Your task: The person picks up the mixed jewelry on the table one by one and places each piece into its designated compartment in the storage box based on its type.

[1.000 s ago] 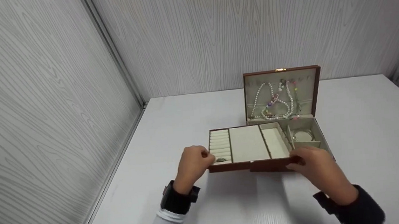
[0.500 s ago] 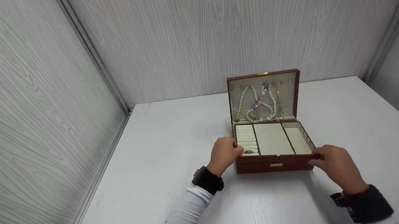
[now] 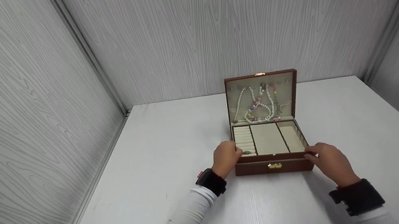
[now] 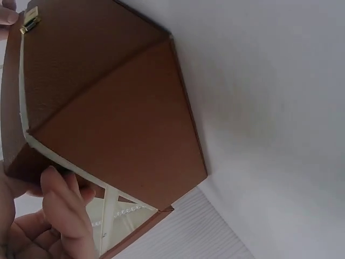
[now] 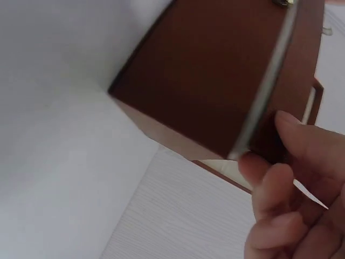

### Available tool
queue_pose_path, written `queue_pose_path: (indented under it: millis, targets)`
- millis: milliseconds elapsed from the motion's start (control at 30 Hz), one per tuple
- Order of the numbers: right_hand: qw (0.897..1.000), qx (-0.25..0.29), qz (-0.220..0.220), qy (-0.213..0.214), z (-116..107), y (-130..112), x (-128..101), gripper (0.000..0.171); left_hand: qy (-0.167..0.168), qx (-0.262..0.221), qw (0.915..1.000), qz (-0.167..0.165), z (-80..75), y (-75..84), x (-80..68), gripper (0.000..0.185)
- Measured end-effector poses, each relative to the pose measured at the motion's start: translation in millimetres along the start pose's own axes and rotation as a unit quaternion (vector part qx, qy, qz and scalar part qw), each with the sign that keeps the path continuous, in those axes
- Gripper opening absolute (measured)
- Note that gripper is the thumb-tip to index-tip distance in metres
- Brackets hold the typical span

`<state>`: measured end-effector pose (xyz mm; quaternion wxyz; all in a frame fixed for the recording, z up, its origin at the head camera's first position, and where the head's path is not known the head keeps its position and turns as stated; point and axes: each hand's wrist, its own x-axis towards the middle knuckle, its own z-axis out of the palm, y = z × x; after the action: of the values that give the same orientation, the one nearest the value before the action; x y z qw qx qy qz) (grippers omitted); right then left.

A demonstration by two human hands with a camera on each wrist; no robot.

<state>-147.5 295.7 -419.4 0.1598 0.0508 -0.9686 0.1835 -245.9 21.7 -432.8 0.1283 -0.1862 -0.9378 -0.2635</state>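
A brown jewelry box (image 3: 256,168) stands on the table with its lid (image 3: 294,95) raised. Over the box's opening sits a lift-out tray (image 3: 268,138) with cream compartments, its front wall still above the box's rim. My left hand (image 3: 226,158) grips the tray's front left corner. At the front right corner, my right hand (image 3: 330,160) pinches the tray between thumb and fingers; the right wrist view shows the thumb (image 5: 310,143) on its front wall. A ring (image 3: 247,152) lies in the ring rolls at the left. Beaded necklaces (image 3: 271,103) hang inside the lid.
The white table (image 3: 153,157) extends around the box. A wood-grain panel (image 3: 194,38) rises behind it, and another panel (image 3: 28,120) stands along the left side. A gold clasp (image 3: 275,165) is on the box's front.
Both hands have brought the tray rightward from an offset, tilted position to sit squarely over the box. In the last half second it has shifted only slightly. The head view has turned too.
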Motion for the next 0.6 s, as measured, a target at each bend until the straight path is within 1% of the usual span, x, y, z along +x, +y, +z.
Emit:
queue_pose_path:
  millis: [100, 167, 200, 233, 267, 300, 333, 367, 400, 433, 500, 533, 600]
  targets:
    - [1.0, -0.013, -0.001, 0.009, 5, 5, 1, 0.014, 0.005, 0.029, 0.9994, 0.016, 5.9, -1.3, -1.2, 0.03]
    - [1.0, 0.01, 0.007, 0.001, 8, 12, 4, 0.021, 0.007, 0.047, 0.9985, 0.026, 8.6, -0.3, -1.1, 0.016]
    - [0.999, 0.03, 0.017, -0.012, 9, 15, 5, 0.029, 0.004, 0.052, 0.9983, 0.027, 9.3, 0.1, 0.1, 0.01]
    - [0.998, 0.055, 0.03, -0.032, 10, 19, 7, 0.036, -0.001, 0.049, 0.9986, 0.023, 9.5, 0.4, 2.1, 0.018]
    - [0.994, 0.081, 0.043, -0.057, 11, 22, 9, 0.045, -0.01, 0.041, 0.999, 0.013, 9.3, 0.4, 4.4, 0.032]
    - [0.99, 0.103, 0.059, -0.079, 11, 25, 11, 0.052, -0.025, 0.021, 0.9995, -0.001, 8.4, 0.3, 6.5, 0.046]
    - [0.985, 0.121, 0.075, -0.1, 12, 27, 12, 0.059, -0.038, -0.006, 0.9992, -0.008, 7.7, -0.4, 9.2, 0.056]
    - [0.98, 0.131, 0.088, -0.12, 13, 29, 13, 0.063, -0.056, -0.031, 0.9978, -0.02, 7.0, -1.4, 11.3, 0.063]
    - [0.976, 0.138, 0.097, -0.138, 13, 31, 14, 0.067, -0.075, -0.055, 0.9952, -0.029, 6.2, -2.6, 13.0, 0.064]
    - [0.974, 0.14, 0.101, -0.147, 13, 31, 14, 0.067, -0.09, -0.072, 0.9928, -0.032, 5.7, -3.8, 13.9, 0.061]
    - [0.973, 0.14, 0.102, -0.151, 12, 32, 15, 0.064, -0.114, -0.093, 0.9888, -0.026, 4.4, -5.7, 14.4, 0.05]
    - [0.973, 0.141, 0.102, -0.15, 11, 31, 15, 0.063, -0.12, -0.093, 0.9883, -0.02, 3.7, -5.9, 14.9, 0.043]
    - [0.974, 0.14, 0.097, -0.148, 10, 30, 13, 0.061, -0.128, -0.085, 0.9879, -0.019, 1.3, -5.7, 14.1, 0.032]
